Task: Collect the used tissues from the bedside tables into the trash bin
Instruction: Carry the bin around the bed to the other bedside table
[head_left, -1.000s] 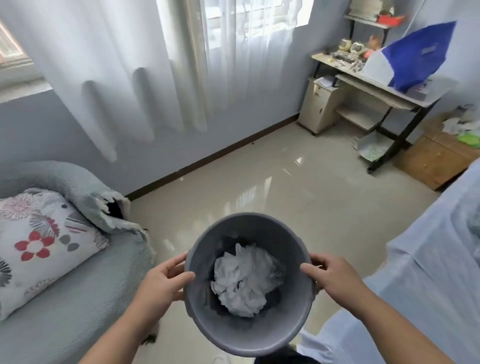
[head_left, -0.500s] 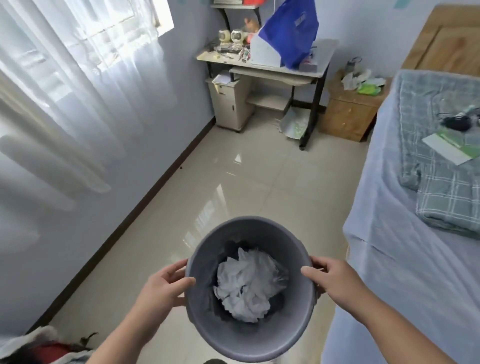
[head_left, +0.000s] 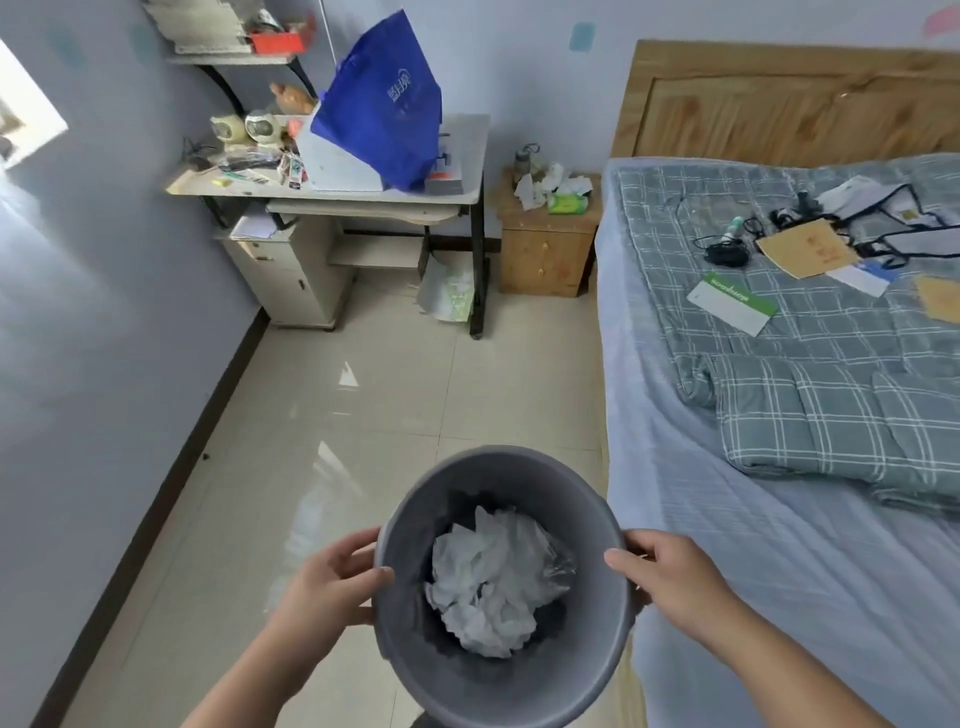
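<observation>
I carry a round grey trash bin (head_left: 498, 478) in front of me at waist height. My left hand (head_left: 332, 587) grips its left rim and my right hand (head_left: 670, 582) grips its right rim. Crumpled white tissues (head_left: 488, 582) lie in the bottom of the bin. Across the room a wooden bedside table (head_left: 545, 254) stands between the desk and the bed. On its top lie several crumpled white tissues (head_left: 535, 187), a green tissue pack (head_left: 567, 203) and a bottle (head_left: 522, 161).
A bed (head_left: 779, 493) with a checked quilt, papers and cables fills the right side. A cluttered desk (head_left: 332, 192) with a blue bag (head_left: 384, 109) stands at the far wall. Tiled floor (head_left: 395, 395) runs from me to the bedside table.
The view has swung right, away from the sofa and curtains, toward the desk, bedside table and bed. Both hands keep hold of the bin.
</observation>
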